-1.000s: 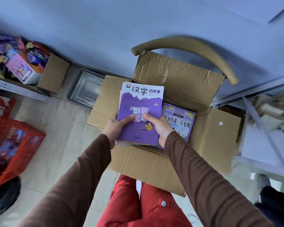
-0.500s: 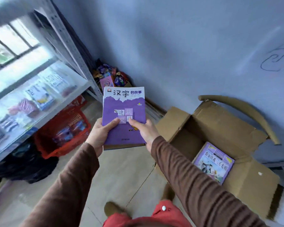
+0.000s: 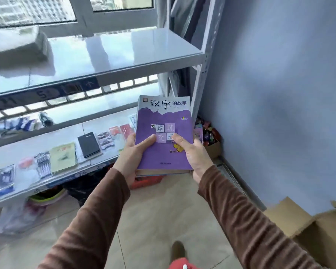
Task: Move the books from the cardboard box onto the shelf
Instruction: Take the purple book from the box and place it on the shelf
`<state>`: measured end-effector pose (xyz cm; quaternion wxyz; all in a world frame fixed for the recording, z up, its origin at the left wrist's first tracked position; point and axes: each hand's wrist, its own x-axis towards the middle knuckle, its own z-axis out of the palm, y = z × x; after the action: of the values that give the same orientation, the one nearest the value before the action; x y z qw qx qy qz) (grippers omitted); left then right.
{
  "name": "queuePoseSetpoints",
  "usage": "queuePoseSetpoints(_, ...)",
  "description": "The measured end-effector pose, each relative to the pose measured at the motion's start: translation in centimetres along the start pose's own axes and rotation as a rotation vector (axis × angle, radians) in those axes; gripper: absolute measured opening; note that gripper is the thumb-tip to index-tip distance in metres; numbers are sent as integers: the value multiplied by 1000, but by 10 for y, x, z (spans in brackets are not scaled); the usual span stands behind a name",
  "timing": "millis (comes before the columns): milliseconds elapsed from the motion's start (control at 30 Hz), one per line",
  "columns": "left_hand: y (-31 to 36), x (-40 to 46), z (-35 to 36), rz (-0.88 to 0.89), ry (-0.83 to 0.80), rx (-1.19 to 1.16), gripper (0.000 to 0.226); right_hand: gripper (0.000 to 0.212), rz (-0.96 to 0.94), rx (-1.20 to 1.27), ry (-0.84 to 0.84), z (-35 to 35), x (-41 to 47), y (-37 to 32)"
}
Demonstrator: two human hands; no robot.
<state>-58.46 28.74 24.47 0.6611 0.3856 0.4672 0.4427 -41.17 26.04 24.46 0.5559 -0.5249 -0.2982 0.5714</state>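
A small stack of books with a purple cover on top [image 3: 163, 121] is held in the air in front of the metal shelf [image 3: 124, 61]. My left hand [image 3: 133, 154] grips the stack's lower left edge, thumb on the cover. My right hand [image 3: 194, 152] grips its lower right edge, thumb on the cover too. The upper shelf board is grey and glossy, just above and left of the books. The cardboard box [image 3: 318, 230] sits at the bottom right on the floor, only its flaps in view; its contents are hidden.
The lower shelf board [image 3: 97, 131] carries notebooks, a black wallet-like item [image 3: 88, 144] and packets of stationery. A pale bundle [image 3: 17, 47] lies on the upper board's left. A box of colourful packets [image 3: 209, 136] stands by the blue wall. A red basket [image 3: 147, 181] sits under the shelf.
I have turned left from the cardboard box toward the shelf, carrying the book stack in both hands. The box has slid to the bottom right of view.
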Motion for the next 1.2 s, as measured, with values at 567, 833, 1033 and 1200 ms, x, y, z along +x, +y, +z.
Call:
queuePoseSetpoints(567,163,145,-139,208,346,-31,49,35,-3,68,-439,224,212,-64)
queuePoseSetpoints(833,206,206,-187,286,343,-42,55,36,-80,12,-459,287,273,-80)
queuePoseSetpoints(1033,243,249,-212,413,219,-36,62,37,-257,-27,-532,314,318,-107)
queuePoseSetpoints(1200,268,282,-219,557,189,160,63,42,-421,-100,-592,317,356,-129)
